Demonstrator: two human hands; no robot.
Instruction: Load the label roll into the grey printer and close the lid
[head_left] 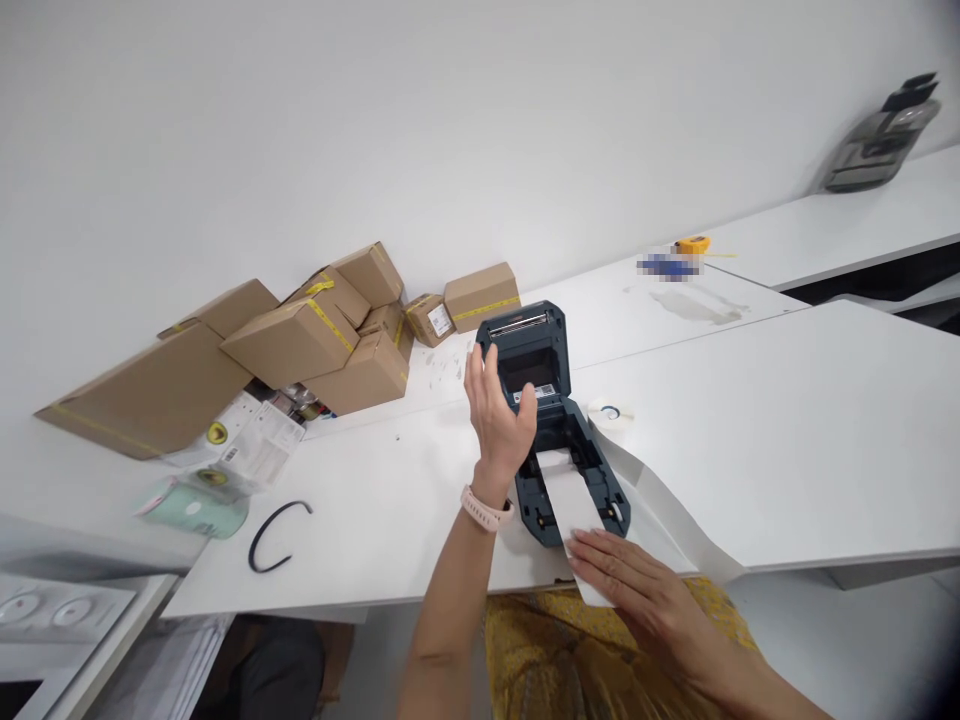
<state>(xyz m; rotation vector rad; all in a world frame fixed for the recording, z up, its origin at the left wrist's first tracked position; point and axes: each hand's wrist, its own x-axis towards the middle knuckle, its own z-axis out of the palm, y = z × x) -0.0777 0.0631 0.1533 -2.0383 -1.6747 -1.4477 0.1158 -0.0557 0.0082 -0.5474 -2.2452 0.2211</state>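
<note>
A dark label printer [564, 425] stands near the table's front edge with its lid [525, 340] raised. From its inside a white label strip [571, 495] runs out over the front and past the table edge. My left hand [501, 415] is at the left side of the raised lid, fingers and thumb apart, holding nothing; I cannot tell whether it touches the lid. Across the strip's outer end lie the outstretched fingers of my right hand [645, 590], flat on the paper. Its thumb is hidden.
Brown cardboard boxes [292, 335] are piled at the back left. A black headband [262, 540] and a mint-green container [195, 508] lie at the left. Beside the printer, a pale paper strip [675, 510] hangs over the edge. A yellow tape measure [694, 245] and backpack [877, 145] are far right.
</note>
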